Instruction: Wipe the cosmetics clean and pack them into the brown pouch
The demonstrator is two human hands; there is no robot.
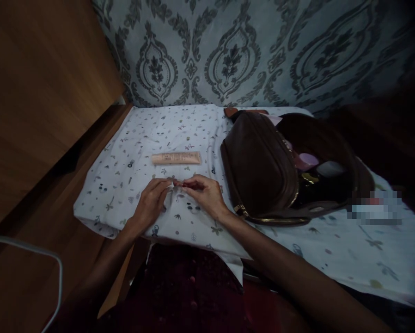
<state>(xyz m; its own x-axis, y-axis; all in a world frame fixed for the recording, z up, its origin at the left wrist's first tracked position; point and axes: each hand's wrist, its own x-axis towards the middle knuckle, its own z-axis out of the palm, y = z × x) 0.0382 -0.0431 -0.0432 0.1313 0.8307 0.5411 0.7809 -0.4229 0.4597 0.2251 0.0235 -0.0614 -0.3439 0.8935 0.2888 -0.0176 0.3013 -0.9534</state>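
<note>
The left hand [151,200] and right hand [208,194] pinch a small item [177,184], too tiny to make out, narrowly between fingertips above soft printed cloth [117,173]. Beyond lies a smooth beige tube [176,158]; rightward, a rounded, glossy brown bag [258,162] gapes, its zip [295,192] metal-toothed.

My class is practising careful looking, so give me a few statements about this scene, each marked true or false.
1. The tube lies flat on the patterned cloth. True.
2. The brown bag is zipped shut. False: it gapes open, with items showing inside.
3. The left hand and right hand meet at something small, too unclear to name. True.
4. The bag is left of the tube in the picture. False: it is to the right.
5. A pale cable shows at the lower left. True.
</note>
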